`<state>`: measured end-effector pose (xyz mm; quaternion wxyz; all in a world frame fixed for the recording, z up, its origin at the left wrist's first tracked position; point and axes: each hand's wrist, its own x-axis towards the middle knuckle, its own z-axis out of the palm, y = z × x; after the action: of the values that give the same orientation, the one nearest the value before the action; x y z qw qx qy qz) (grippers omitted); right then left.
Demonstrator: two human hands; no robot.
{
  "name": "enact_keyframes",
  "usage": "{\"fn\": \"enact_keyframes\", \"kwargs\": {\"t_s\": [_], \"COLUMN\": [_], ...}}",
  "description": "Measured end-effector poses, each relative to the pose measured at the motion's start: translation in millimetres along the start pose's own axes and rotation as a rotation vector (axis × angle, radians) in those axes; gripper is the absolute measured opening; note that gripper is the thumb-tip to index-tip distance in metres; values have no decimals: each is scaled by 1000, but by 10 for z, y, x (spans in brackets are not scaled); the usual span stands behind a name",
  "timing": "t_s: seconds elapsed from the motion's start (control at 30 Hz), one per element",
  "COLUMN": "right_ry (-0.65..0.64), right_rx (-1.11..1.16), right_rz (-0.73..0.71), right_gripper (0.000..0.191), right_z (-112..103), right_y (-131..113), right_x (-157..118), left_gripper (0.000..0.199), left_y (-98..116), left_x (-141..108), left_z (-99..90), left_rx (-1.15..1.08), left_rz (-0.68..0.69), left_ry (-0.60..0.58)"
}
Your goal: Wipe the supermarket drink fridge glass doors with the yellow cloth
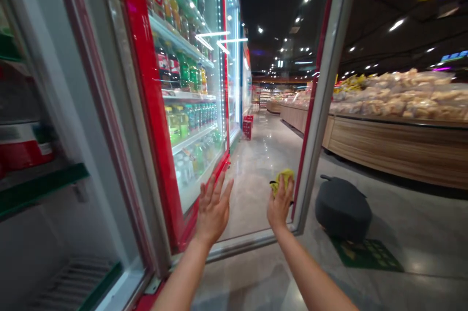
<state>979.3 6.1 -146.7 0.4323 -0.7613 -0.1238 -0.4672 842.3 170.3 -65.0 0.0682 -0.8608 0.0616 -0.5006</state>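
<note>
Head view, left to right. Left of your left fingers: fridge interior with a green-edged shelf (47, 189), then the red frame (137, 57). Above them, rows of bottles (185, 69) behind glass.

Your left hand (214, 211): empty, fingers straight and spread, raised at the lower pane of the swung-out glass door (323, 96). Can't tell if the fingertips touch.

Your right hand (280, 208) has the yellow cloth (287, 177), fingers slightly bent and laid over it; cloth shows past the fingertips, near the lower right corner of the pane. Can't tell how firm the grip is.

Right of those fingers: door upright close by, then a dark grey stool-like object (343, 211) on the floor beyond, wood-fronted display (395, 143) farther off.

Looks like mid-wipe on the glass. Next stroke calls for cloth flat, even pressure, left hand steadying if needed; watch your knuckles at the frame corner.
</note>
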Motion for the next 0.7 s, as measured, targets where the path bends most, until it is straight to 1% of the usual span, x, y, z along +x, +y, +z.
{"fn": "enact_keyframes", "kwargs": {"t_s": [0.03,0.1,0.17,0.23,0.3,0.33,0.4,0.47,0.53,0.57,0.63,0.7], "right_ry": [-13,-85,-166,-195,-161,-136,-103,-92,-81,-83,-107,-106], "right_rx": [-5,-13,-11,-5,-4,-7,-16,-17,-8,-1,14,19], "right_rz": [5,-47,-117,-120,-36,15,87,109,126,135,138,105], "right_gripper": [63,64,67,71,72,73,73,74,74,74,71,67], "right_z": [-22,-58,-98,-159,-236,-275,-338,-381,-420,-447,-535,-666], "right_y": [56,111,128,172,269,330,446,518,534,524,477,413], "right_x": [-82,-156,-47,182,381,434,444,398,408,456,647,919], "left_gripper": [85,84,84,83,82,82,83,85,86,86,87,87], "left_y": [24,68,108,144,174,187,211,236,265,283,324,375], "left_x": [-35,-81,-95,-91,-82,-79,-77,-77,-69,-59,-23,30], "left_z": [29,105,197,282,346,368,397,417,442,459,498,538], "left_rx": [-9,-28,-56,-83,-105,-115,-131,-141,-142,-139,-125,-110], "left_rz": [23,69,92,70,34,22,15,17,31,42,65,84], "left_ry": [-9,-24,-37,-43,-53,-61,-80,-90,-89,-86,-71,-53]}}
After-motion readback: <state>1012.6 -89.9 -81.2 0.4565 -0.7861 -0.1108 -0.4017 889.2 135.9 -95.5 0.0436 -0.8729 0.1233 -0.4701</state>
